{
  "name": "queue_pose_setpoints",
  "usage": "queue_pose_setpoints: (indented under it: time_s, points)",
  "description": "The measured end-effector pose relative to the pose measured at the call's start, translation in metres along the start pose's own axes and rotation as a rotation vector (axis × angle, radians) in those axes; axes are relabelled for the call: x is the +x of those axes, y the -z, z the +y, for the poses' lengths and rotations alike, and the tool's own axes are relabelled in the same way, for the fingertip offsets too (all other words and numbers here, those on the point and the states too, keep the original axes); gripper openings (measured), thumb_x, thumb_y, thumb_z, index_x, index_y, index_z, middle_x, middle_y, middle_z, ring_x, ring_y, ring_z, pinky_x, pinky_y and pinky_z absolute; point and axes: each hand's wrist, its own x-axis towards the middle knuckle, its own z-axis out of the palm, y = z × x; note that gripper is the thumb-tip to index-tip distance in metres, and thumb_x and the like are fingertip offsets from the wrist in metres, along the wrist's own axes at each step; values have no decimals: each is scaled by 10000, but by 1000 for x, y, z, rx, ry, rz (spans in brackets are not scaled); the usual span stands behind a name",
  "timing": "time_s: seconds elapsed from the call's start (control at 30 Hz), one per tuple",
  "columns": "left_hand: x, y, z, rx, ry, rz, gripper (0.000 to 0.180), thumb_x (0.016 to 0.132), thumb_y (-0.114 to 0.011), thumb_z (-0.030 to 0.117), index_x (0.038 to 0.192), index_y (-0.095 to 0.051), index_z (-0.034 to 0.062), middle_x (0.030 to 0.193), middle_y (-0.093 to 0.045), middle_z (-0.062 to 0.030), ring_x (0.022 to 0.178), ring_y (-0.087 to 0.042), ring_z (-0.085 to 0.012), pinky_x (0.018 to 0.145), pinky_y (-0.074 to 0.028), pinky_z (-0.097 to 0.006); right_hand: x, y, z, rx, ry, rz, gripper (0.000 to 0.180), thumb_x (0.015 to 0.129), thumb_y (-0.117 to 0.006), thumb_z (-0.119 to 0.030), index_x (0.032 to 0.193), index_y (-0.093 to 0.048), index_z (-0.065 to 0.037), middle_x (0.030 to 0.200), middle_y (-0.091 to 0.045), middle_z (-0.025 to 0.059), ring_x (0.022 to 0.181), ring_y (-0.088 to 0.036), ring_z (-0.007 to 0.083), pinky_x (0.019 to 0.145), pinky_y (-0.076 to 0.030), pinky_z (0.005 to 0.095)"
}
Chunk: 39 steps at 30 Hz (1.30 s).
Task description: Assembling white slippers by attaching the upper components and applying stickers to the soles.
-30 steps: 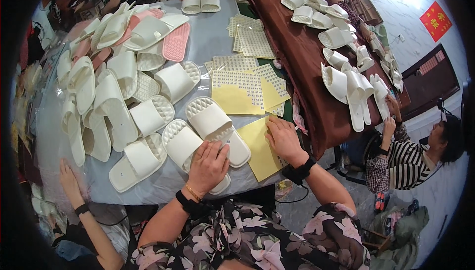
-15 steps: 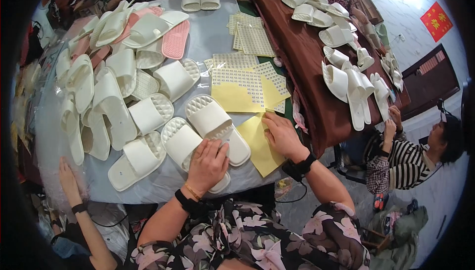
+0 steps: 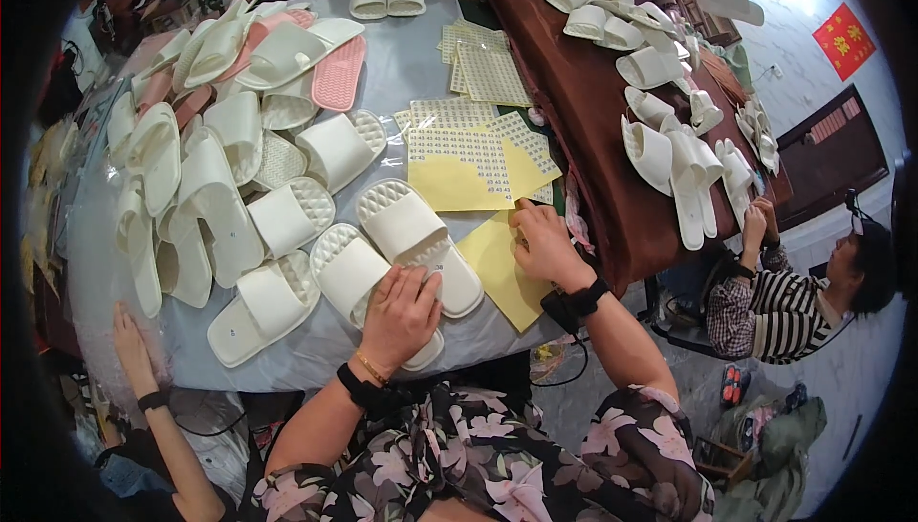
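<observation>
Resting the left hand (image 3: 402, 307), fingers together, on the heel end of a white slipper (image 3: 348, 273) at the worktop's (image 3: 413, 61) near edge, just beside a second white slipper (image 3: 405, 223). Touching a yellow sheet (image 3: 498, 278) near the right edge with the right hand (image 3: 548, 250), fingers curled. Showing printed label sheets (image 3: 454, 168) overlapped along that edge, a slipper heap (image 3: 229, 130), mostly white, toward the left edge, a white pair (image 3: 387, 1) at the far edge, and a co-worker's hand (image 3: 132, 348) at the near left corner.
</observation>
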Motion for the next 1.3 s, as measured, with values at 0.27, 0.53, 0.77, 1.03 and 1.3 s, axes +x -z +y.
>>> queue_pose_setpoints:
  time_s: [0.27, 0.53, 0.77, 1.03, 1.3]
  points:
    - [-1, 0, -2, 27, -7, -18, 388, 843, -643, 235, 1192, -630, 66, 1195, -604, -116, 1147, -577, -243, 1138, -312, -394, -31, 0, -19, 29, -24, 133, 305, 791, -667, -150, 1075, -604, -61, 1367, -521, 210, 1159, -506, 389, 972, -399, 486]
    - [-1, 2, -1, 42, -7, -17, 385, 854, -632, 241, 1197, -628, 67, 1204, -601, -117, 1146, -577, -242, 1138, -311, -390, -42, -10, -32, -7, -10, 57, 529, 827, -665, -216, 1307, -519, -48, 1401, -488, 196, 1288, -463, 364, 1052, -365, 474]
    - [-4, -5, -2, 3, 2, -9, 396, 830, -667, 209, 1199, -629, 70, 1194, -592, -116, 1139, -570, -249, 1132, -295, -412, -26, 1, -13, 82, 61, 149, 334, 827, -620, -79, 1160, -609, -46, 1270, -569, 170, 1184, -534, 350, 991, -416, 457]
    - [-2, -1, -2, 7, 7, -13, 396, 827, -672, 204, 1197, -631, 70, 1197, -589, -116, 1132, -569, -261, 1125, -305, -415, -10, -7, -1, 313, -357, 258, 164, 837, -638, -85, 980, -664, -10, 941, -639, 179, 923, -631, 355, 785, -518, 416]
    - [-2, -2, -3, 17, -3, -17, 388, 845, -645, 236, 1190, -635, 57, 1198, -602, -120, 1132, -580, -248, 1123, -330, -398, 18, -26, 6, 94, -344, 204, 201, 844, -673, -122, 1024, -646, -36, 1031, -619, 153, 923, -626, 351, 791, -515, 438]
